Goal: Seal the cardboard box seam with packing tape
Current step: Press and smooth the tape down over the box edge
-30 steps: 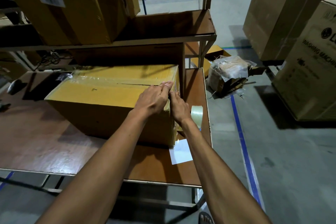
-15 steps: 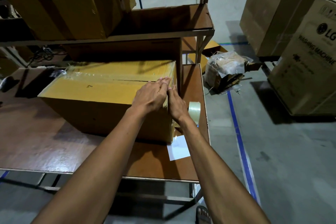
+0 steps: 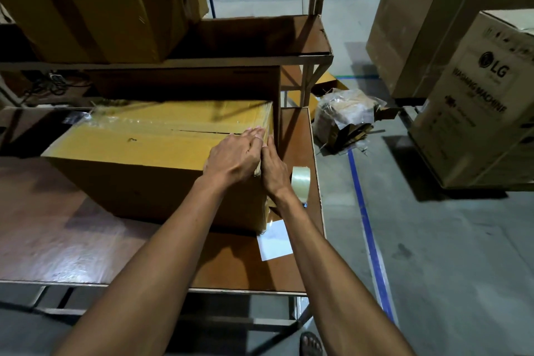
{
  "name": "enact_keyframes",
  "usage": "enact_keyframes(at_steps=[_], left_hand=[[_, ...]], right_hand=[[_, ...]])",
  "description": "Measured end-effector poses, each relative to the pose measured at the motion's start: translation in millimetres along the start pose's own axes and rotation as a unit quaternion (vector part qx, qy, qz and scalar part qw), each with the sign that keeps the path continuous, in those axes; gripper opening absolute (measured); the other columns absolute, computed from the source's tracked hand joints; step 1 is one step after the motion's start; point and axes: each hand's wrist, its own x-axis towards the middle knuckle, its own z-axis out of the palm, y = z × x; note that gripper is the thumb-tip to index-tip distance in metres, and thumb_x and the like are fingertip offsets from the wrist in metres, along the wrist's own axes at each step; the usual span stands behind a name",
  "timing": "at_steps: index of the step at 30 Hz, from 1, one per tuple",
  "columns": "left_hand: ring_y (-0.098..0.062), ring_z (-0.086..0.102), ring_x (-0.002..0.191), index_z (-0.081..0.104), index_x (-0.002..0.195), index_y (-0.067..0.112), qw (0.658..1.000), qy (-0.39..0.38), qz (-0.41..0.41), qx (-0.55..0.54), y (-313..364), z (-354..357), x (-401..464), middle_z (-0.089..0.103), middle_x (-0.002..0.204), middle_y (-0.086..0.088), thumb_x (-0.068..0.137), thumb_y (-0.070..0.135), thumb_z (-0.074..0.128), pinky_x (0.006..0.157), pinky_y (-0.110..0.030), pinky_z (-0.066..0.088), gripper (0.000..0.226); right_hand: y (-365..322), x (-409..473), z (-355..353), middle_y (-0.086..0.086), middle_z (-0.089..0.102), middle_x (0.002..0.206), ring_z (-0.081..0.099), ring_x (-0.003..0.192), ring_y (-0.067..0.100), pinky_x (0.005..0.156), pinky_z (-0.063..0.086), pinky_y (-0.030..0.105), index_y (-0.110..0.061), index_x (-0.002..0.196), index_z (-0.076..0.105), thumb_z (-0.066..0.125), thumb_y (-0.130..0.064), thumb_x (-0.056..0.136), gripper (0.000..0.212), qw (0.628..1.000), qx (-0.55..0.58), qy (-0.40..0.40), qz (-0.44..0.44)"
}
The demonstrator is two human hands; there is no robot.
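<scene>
— Where was the box?
— The cardboard box (image 3: 138, 153) sat on the table (image 3: 57, 234), seam up.
— Your hands?
— My left hand (image 3: 234, 157) lay flat on top, my right hand (image 3: 273, 166) flat against its end, holding nothing. The tape roll (image 3: 300, 182) stood beside.

Yellow-brown cardboard box (image 3: 138, 147), clear glossy tape roll (image 3: 300, 182), reddish-brown table (image 3: 57, 234), white paper (image 3: 274, 240)
</scene>
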Motion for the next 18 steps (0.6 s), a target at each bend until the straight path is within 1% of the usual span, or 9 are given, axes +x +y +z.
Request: enact_keyframes(at_steps=[3, 6, 7, 8, 9, 11, 13, 16, 18], left_hand=[[-0.015, 0.032, 0.158, 0.034, 0.165, 0.032, 1.000, -0.001, -0.006, 0.000, -6, 5, 4, 0.032, 0.172, 0.009, 0.106, 0.047, 0.013, 0.130, -0.041, 0.020, 0.065], [-0.013, 0.032, 0.158, 0.034, 0.166, 0.031, 1.000, 0.001, 0.002, 0.004, -8, 7, 4, 0.031, 0.172, 0.008, 0.104, 0.047, 0.012, 0.130, -0.041, 0.021, 0.067], [-0.012, 0.031, 0.158, 0.034, 0.166, 0.030, 1.000, 0.001, 0.006, 0.007, -9, 7, 4, 0.031, 0.172, 0.008, 0.104, 0.046, 0.013, 0.130, -0.041, 0.020, 0.067], [-0.011, 0.029, 0.158, 0.033, 0.166, 0.028, 1.000, 0.000, 0.012, 0.011, -9, 7, 4, 0.030, 0.173, 0.008, 0.104, 0.045, 0.013, 0.131, -0.040, 0.019, 0.067], [-0.010, 0.028, 0.159, 0.032, 0.167, 0.027, 1.000, -0.003, 0.018, 0.014, -9, 6, 4, 0.029, 0.173, 0.007, 0.104, 0.043, 0.013, 0.131, -0.039, 0.018, 0.067], [-0.009, 0.026, 0.159, 0.031, 0.167, 0.024, 1.000, -0.005, 0.023, 0.014, -8, 6, 4, 0.029, 0.173, 0.007, 0.105, 0.042, 0.013, 0.131, -0.038, 0.017, 0.067], [-0.009, 0.026, 0.159, 0.031, 0.167, 0.024, 0.999, -0.006, 0.026, 0.018, -8, 6, 4, 0.029, 0.173, 0.006, 0.105, 0.041, 0.013, 0.131, -0.038, 0.017, 0.067], [-0.009, 0.027, 0.159, 0.030, 0.167, 0.023, 1.000, -0.006, 0.023, 0.018, -8, 6, 5, 0.029, 0.173, 0.006, 0.107, 0.041, 0.015, 0.131, -0.039, 0.016, 0.064], [-0.010, 0.027, 0.159, 0.032, 0.167, 0.023, 1.000, -0.002, 0.022, 0.019, -8, 7, 6, 0.030, 0.173, 0.006, 0.108, 0.040, 0.016, 0.131, -0.039, 0.017, 0.063]], right_hand=[[-1, 1, -3, 0.013, 0.016, 0.176, 0.019, 0.161, 0.033, 0.123, 0.020, 0.045, -0.022, 0.161, 0.035, 0.012, -0.049, 0.109, 0.063, 0.999, -0.019, -0.035, 0.014], [0, -1, 0, 0.016, 0.040, 0.164, 0.037, 0.151, 0.038, 0.111, 0.028, 0.045, -0.025, 0.147, 0.049, 0.010, -0.055, 0.110, 0.062, 0.999, 0.009, -0.030, 0.043], [-1, -2, 1, 0.017, 0.041, 0.163, 0.037, 0.151, 0.037, 0.110, 0.029, 0.043, -0.022, 0.147, 0.049, 0.011, -0.054, 0.109, 0.062, 0.999, 0.002, -0.026, 0.033], [1, -2, 3, 0.016, 0.036, 0.167, 0.031, 0.156, 0.034, 0.115, 0.028, 0.042, -0.020, 0.151, 0.046, 0.011, -0.052, 0.108, 0.064, 1.000, -0.014, -0.018, 0.013], [2, -2, 5, 0.014, 0.026, 0.173, 0.021, 0.161, 0.029, 0.125, 0.024, 0.041, -0.018, 0.158, 0.040, 0.013, -0.048, 0.109, 0.064, 1.000, -0.020, -0.002, -0.009], [3, -1, 7, 0.006, 0.010, 0.177, 0.011, 0.164, 0.021, 0.131, 0.016, 0.043, -0.016, 0.167, 0.022, 0.019, -0.039, 0.115, 0.057, 0.999, 0.010, 0.034, -0.027], [5, -1, 8, 0.001, 0.013, 0.177, 0.020, 0.162, 0.022, 0.129, 0.022, 0.044, -0.022, 0.169, 0.016, 0.023, -0.045, 0.113, 0.061, 0.997, 0.041, 0.054, -0.025], [4, -3, 11, -0.002, 0.024, 0.174, 0.033, 0.157, 0.024, 0.125, 0.029, 0.046, -0.028, 0.168, 0.020, 0.021, -0.060, 0.101, 0.075, 0.995, 0.082, 0.063, -0.013], [6, 1, 11, -0.001, 0.030, 0.173, 0.038, 0.154, 0.026, 0.124, 0.031, 0.048, -0.030, 0.167, 0.024, 0.018, -0.071, 0.094, 0.084, 0.995, 0.073, 0.065, -0.010]])
